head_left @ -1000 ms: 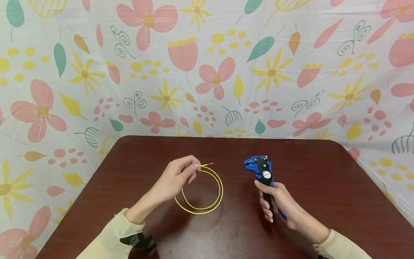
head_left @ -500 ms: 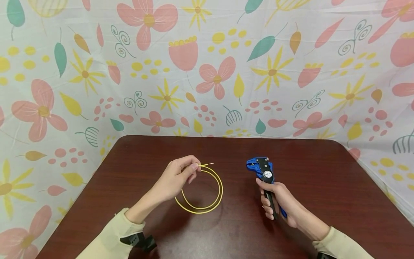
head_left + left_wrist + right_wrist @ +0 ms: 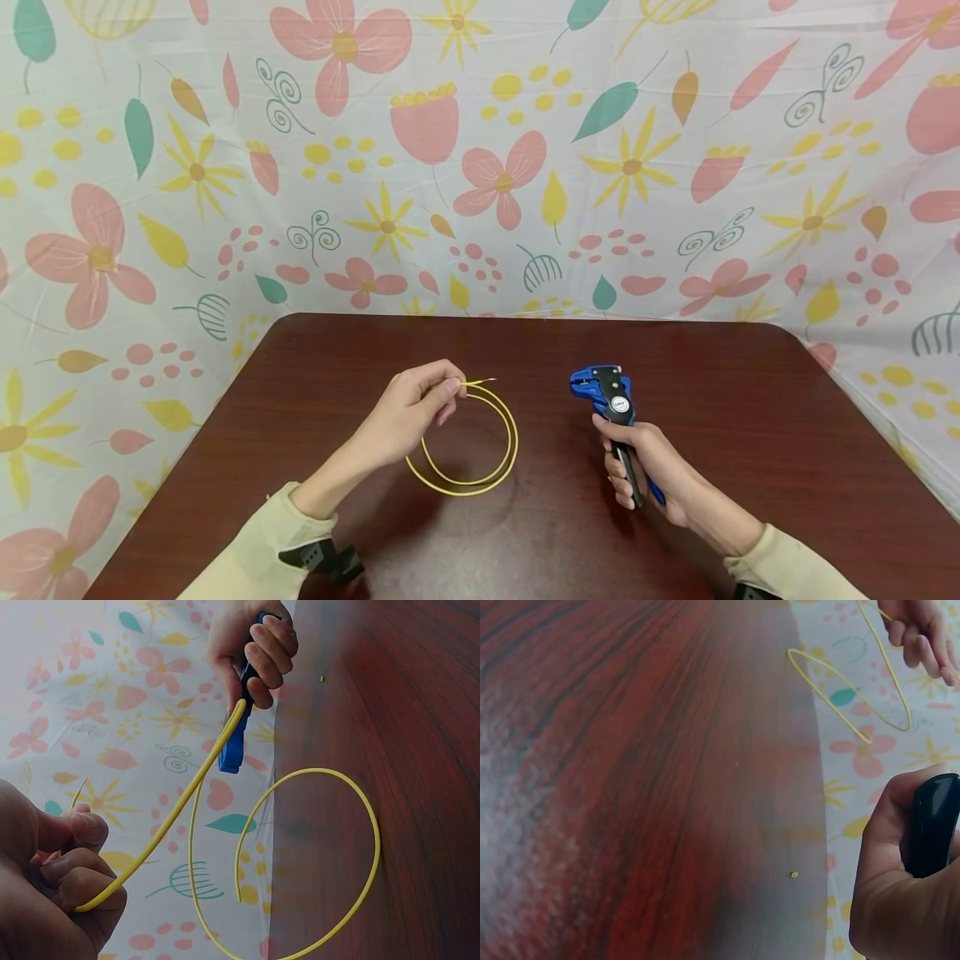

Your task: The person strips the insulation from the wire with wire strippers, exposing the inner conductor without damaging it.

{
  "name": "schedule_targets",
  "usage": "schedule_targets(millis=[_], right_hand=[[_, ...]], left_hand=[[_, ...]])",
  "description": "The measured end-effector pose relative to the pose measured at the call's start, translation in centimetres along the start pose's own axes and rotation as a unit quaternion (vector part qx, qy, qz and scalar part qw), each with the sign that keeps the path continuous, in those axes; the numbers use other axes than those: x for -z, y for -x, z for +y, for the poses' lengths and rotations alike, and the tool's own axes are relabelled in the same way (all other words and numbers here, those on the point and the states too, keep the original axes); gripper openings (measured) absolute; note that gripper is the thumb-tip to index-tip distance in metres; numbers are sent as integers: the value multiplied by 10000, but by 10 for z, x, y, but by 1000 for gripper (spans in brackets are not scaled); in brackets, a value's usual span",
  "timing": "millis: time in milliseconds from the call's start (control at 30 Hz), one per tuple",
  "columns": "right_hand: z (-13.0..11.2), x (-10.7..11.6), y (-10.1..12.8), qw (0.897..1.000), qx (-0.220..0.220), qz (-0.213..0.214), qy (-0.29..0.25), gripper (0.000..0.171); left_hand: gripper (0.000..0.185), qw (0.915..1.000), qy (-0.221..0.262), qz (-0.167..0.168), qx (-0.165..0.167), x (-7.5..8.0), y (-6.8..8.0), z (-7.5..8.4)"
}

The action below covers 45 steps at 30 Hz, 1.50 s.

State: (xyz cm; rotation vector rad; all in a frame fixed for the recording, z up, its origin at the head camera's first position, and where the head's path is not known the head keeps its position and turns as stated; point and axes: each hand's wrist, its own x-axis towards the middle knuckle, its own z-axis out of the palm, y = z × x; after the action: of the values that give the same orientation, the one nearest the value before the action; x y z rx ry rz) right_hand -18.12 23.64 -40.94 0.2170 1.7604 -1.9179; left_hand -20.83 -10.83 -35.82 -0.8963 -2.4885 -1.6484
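Seemingly bare-tipped, yellow wire (image 3: 180, 804) pokes past the left fingers (image 3: 82, 862).

And there's the table (image 3: 712, 375), dark red-brown, its far corners rounded! Behind it, a white floral cloth (image 3: 585, 200) blazes with pink, yellow and green, while a yellow speck (image 3: 794, 874) sits on the tabletop.

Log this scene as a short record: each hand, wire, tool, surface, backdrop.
Left hand: pinching yellow wire near one end
Wire state: looped, bare tip exposed
Right hand: gripping blue-and-black tool by its handle
Tool state: apart from wire
Surface: brown table; small yellow bit on it
Backdrop: flower-print cloth
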Motion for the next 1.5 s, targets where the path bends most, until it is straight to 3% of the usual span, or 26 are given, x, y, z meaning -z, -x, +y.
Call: schedule_targets(millis=[233, 533, 833, 1233, 1500], right_hand=[[-1, 2, -2, 10000, -29, -63, 19, 47], [-6, 11, -2, 9967, 126, -709, -361, 41], [-6, 8, 0, 9946, 264, -986, -196, 43], [-3, 6, -3, 9922, 820, -938, 57, 42], [-2, 6, -5, 9833, 1255, -1301, 221, 35]], left_hand=[[19, 10000, 20, -12, 13, 0, 0, 0], [18, 10000, 9, -14, -7, 1, -1, 0], [18, 10000, 11, -29, -4, 0, -2, 0], [18, 9999, 169, -26, 9, -1, -2, -1], [17, 9999, 167, 21, -26, -1, -3, -2]])
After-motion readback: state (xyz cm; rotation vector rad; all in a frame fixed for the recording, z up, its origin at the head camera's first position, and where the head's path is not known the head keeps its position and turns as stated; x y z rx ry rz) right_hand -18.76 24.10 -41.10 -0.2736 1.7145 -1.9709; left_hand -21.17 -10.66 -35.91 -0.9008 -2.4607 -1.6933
